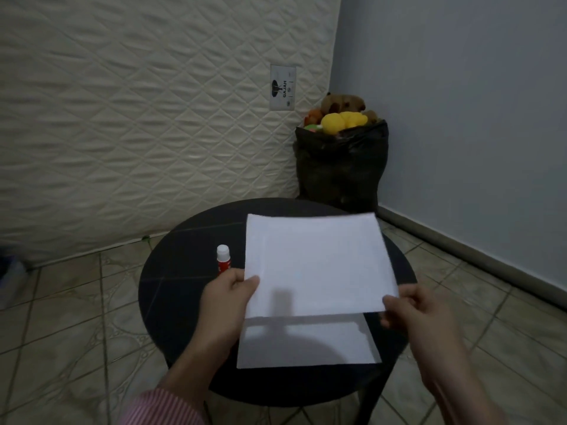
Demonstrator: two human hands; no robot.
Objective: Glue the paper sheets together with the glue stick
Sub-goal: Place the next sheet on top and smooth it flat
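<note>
The left hand [228, 294] pinches the near left corner of a flat white paper sheet [319, 265]. The right hand [411, 311] pinches its near right corner. Between the two hands, just below the held sheet, a second white paper sheet [306, 343] lies on the round black table [171, 283]. A small red glue stick with a white cap [223, 259] stands just past the left hand.
</note>
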